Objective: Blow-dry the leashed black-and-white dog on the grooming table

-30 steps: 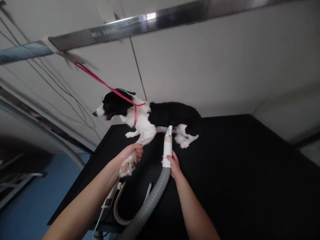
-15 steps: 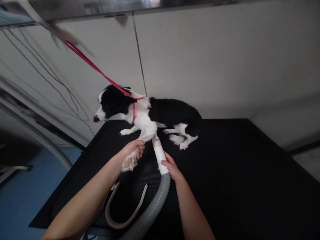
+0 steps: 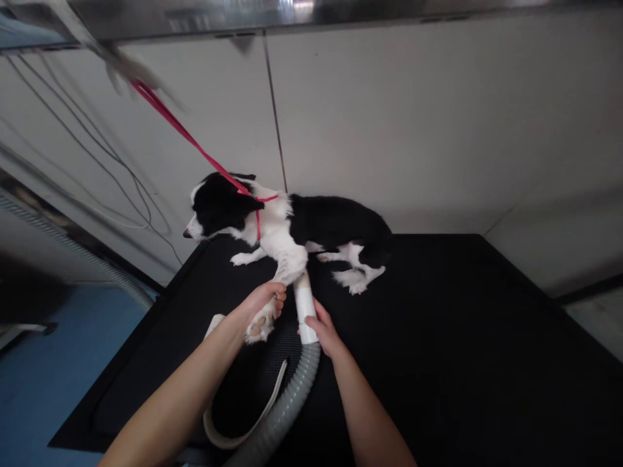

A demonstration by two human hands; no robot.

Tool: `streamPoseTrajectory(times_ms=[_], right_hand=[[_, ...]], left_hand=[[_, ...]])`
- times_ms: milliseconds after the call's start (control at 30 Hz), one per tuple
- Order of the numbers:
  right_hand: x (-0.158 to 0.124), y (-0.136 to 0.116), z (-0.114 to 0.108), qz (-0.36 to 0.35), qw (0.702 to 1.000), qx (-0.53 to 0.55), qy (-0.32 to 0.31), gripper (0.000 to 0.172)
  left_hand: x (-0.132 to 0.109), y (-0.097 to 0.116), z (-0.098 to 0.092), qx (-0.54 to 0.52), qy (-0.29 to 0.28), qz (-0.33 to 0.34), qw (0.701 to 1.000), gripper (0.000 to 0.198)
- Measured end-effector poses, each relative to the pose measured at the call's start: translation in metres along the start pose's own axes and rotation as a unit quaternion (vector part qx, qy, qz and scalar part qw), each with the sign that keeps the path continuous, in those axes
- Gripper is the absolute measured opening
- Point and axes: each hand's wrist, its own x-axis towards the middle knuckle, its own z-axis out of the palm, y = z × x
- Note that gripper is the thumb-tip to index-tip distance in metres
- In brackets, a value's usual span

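A black-and-white dog (image 3: 335,220) lies on a black table (image 3: 462,337), its head turned left. My left hand (image 3: 265,305) is wrapped round the dog's front leg, with the paw (image 3: 260,326) sticking out below the fingers. In my right hand (image 3: 324,329) is the white nozzle (image 3: 305,308) of a dryer hose. The nozzle's tip is up against the fur under the raised leg, partly hidden by it. From its lower end a grey ribbed hose (image 3: 292,395) curves down to the bottom edge.
A red leash (image 3: 180,126) runs from the dog's neck to a blurred metal arm (image 3: 92,45) at upper left. A pale curved strap (image 3: 270,402) lies by the hose. Behind the table stands a light wall (image 3: 413,123); cables (image 3: 111,152) hang at left.
The nozzle has shifted slightly left and its tip is now closer in under the leg. The held paw has moved a little right and down. The dog's head has turned slightly.
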Motion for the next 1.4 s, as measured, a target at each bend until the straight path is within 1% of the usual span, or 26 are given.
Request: streamPoseTrajectory(times_ms=[67,133,200,267,367,433,500,567,633,700,767,833,900,933,1033,1100,1167,1233,1333,1400], right_hand=[[0.001,0.0,0.001,0.006,1.0,0.016,-0.002,0.075],[0.004,0.0,0.0,-0.003,0.999,0.041,0.026,0.071],[0.008,-0.002,-0.003,-0.015,0.995,0.07,0.064,0.064],[0.014,-0.006,-0.006,-0.022,0.99,0.102,0.096,0.052],[0.02,-0.013,-0.011,-0.02,0.983,0.14,0.12,0.036],[0.021,-0.017,-0.012,-0.015,0.981,0.152,0.121,0.033],[0.02,-0.02,-0.012,-0.02,0.98,0.153,0.125,0.033],[0.018,-0.021,-0.011,-0.037,0.979,0.147,0.136,0.035],[0.016,-0.02,-0.01,-0.054,0.977,0.14,0.149,0.04],[0.016,-0.018,-0.01,-0.066,0.976,0.134,0.159,0.045],[0.016,-0.015,-0.009,-0.074,0.974,0.131,0.167,0.05],[0.017,-0.012,-0.007,-0.073,0.974,0.129,0.169,0.055],[0.016,-0.01,-0.004,-0.069,0.977,0.122,0.163,0.06],[0.015,-0.009,-0.002,-0.067,0.978,0.116,0.157,0.062],[0.011,-0.006,0.001,-0.065,0.985,0.09,0.132,0.066],[0.008,-0.004,0.002,-0.058,0.989,0.075,0.11,0.069],[0.006,-0.001,0.003,-0.044,0.994,0.062,0.083,0.071],[0.004,0.003,0.004,-0.024,0.997,0.049,0.051,0.074],[0.001,0.006,0.006,0.009,1.0,0.029,0.005,0.074],[0.001,0.007,0.007,0.019,1.0,0.017,-0.011,0.074]], left_hand=[[0.0,-0.003,0.001,0.017,0.037,0.012,0.999,0.022],[-0.001,-0.005,0.001,0.032,0.058,0.02,0.998,0.021],[-0.003,-0.008,-0.001,0.045,0.065,0.02,0.997,0.021],[-0.006,-0.014,-0.005,0.057,0.076,0.028,0.995,0.02],[-0.011,-0.021,-0.01,0.07,0.076,0.063,0.993,0.019],[-0.012,-0.02,-0.003,0.064,0.055,0.075,0.994,0.018],[-0.009,-0.015,0.012,0.046,0.025,0.052,0.997,0.017],[-0.002,-0.01,0.028,0.036,0.003,0.005,0.999,0.019],[0.004,-0.011,0.035,0.031,0.002,-0.013,0.999,0.021],[0.007,-0.018,0.032,0.037,0.024,-0.003,0.999,0.021],[0.006,-0.028,0.022,0.051,0.05,0.012,0.997,0.02],[0.003,-0.035,0.014,0.062,0.064,0.029,0.996,0.019],[0.001,-0.036,0.012,0.053,0.056,0.037,0.996,0.02],[0.002,-0.034,0.014,0.047,0.045,0.03,0.997,0.021],[0.009,-0.025,0.024,0.035,0.008,-0.013,0.999,0.026],[0.015,-0.02,0.028,0.026,-0.002,-0.036,0.999,0.029],[0.019,-0.018,0.026,0.015,0.006,-0.052,0.999,0.03],[0.02,-0.018,0.021,0.015,0.027,-0.054,0.998,0.029],[0.016,-0.02,0.017,0.025,0.054,-0.028,0.998,0.023],[0.012,-0.021,0.017,0.033,0.065,-0.002,0.997,0.019]])
